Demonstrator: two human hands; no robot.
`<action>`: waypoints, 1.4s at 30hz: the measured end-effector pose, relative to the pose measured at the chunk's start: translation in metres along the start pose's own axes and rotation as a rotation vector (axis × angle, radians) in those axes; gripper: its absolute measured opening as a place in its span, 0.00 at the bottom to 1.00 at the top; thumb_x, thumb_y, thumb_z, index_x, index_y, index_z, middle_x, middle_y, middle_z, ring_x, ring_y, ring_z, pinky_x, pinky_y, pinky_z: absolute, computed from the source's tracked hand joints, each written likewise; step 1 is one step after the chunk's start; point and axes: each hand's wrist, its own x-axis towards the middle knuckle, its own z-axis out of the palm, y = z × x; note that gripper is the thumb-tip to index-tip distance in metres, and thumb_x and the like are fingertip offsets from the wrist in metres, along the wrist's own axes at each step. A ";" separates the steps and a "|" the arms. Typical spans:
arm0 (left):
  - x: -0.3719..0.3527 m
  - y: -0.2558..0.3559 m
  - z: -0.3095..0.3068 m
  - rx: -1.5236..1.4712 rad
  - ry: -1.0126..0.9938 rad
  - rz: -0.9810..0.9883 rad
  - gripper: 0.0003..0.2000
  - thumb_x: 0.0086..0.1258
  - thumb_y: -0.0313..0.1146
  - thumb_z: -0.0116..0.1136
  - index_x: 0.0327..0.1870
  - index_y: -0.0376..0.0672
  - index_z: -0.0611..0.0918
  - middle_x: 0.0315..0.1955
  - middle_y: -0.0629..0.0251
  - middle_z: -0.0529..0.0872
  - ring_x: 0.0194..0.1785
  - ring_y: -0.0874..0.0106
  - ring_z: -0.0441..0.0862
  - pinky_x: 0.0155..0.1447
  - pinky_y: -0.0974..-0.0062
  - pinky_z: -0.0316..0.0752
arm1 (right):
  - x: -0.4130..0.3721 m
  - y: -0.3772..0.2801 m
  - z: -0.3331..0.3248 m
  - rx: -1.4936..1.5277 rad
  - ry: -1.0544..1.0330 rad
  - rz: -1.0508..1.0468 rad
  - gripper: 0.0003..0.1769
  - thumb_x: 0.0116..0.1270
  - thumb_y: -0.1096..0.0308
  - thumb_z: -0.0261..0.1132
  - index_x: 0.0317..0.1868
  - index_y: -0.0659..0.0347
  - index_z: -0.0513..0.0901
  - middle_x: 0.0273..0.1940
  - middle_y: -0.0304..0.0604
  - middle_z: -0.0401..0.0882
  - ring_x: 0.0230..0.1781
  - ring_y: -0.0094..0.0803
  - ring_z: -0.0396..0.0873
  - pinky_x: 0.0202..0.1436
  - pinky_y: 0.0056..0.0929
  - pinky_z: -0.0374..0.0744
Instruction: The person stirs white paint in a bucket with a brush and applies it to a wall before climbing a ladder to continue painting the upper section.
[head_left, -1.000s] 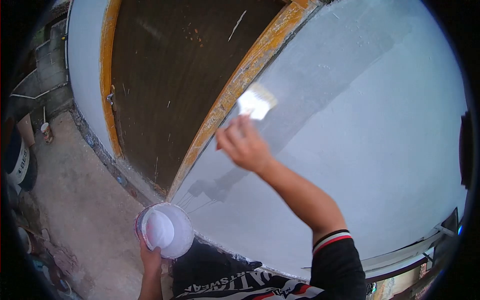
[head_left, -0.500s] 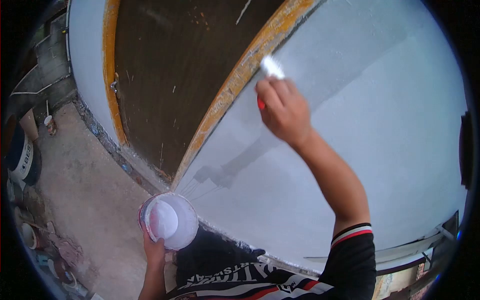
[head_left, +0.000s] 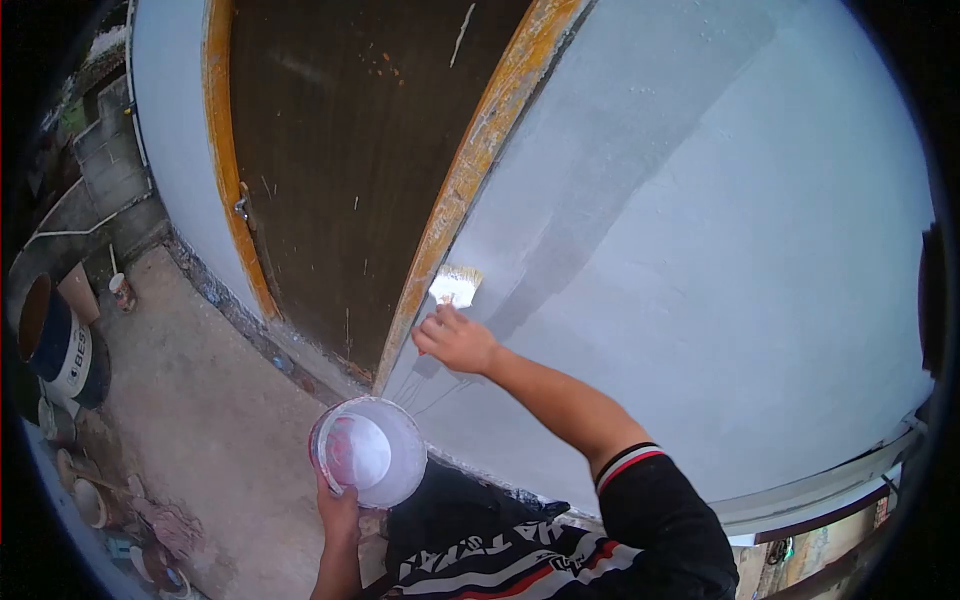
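My right hand (head_left: 457, 340) is closed around the handle of a paintbrush (head_left: 456, 286). The brush's white-coated head points up and lies at the wall (head_left: 720, 300), just right of the yellow door frame (head_left: 470, 165). A darker grey band runs diagonally over the pale wall beside it. Low in the view, my left hand (head_left: 338, 505) grips a bucket (head_left: 405, 470) by its near left rim, fingers partly hidden behind it. White paint (head_left: 358, 450) lies in the bottom of the bucket.
A dark brown door (head_left: 350, 150) with a handle (head_left: 241, 205) stands left of the wall. On the concrete floor (head_left: 210, 400) are a dark blue drum (head_left: 72, 350), a small cup (head_left: 122, 292) with a stick, and several paint-stained containers at lower left.
My right hand has brought the paintbrush down and left along the door frame's edge. The view has shifted, so the bucket and my left hand appear slightly lower and further right.
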 end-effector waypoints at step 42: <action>0.010 -0.022 -0.013 0.062 -0.030 0.039 0.40 0.59 0.15 0.43 0.75 0.54 0.50 0.61 0.52 0.70 0.48 0.56 0.81 0.32 0.64 0.86 | -0.056 -0.006 -0.022 -0.253 0.145 0.031 0.12 0.60 0.58 0.60 0.40 0.54 0.76 0.35 0.42 0.75 0.43 0.44 0.79 0.47 0.34 0.81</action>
